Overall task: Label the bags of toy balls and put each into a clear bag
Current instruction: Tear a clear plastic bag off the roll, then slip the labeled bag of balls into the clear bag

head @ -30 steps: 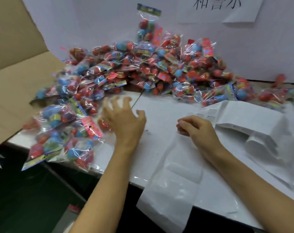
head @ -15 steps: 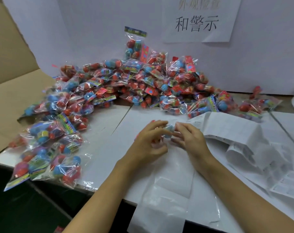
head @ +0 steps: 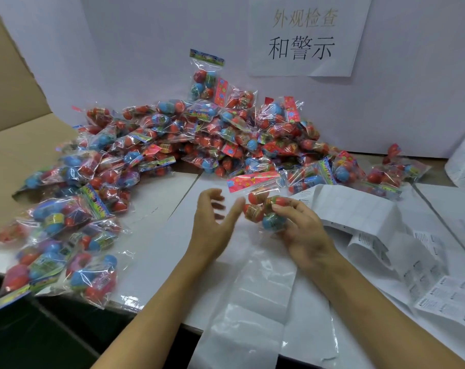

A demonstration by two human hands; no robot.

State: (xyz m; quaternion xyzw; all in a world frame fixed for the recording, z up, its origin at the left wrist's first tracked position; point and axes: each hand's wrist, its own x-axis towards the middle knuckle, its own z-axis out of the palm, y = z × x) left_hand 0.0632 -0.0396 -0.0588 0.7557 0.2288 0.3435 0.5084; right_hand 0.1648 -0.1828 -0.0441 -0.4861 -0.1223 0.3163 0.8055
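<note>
While the right hand [head: 303, 230] curls its fingers and thumb round a small crinkly cellophane bag of red and blue toy balls with a pink flowered header card [head: 260, 206], the left hand [head: 212, 222] is just beside that bag with its fingers loosely spread and gripping nothing. The held bag is lifted off the white table [head: 156, 235], in front of the big heap of matching ball bags [head: 199, 139] that runs along the white back wall and spills down the table's left side. Nearer the person than the heap, under both wrists, a stack of flat clear plastic bags [head: 258, 310] hangs over the table's front edge. To the right of the heap's front edge lie crumpled white sheets of small printed labels [head: 359, 217]. Above the heap a white paper sign with Chinese characters [head: 303, 38] is stuck to the wall.
</note>
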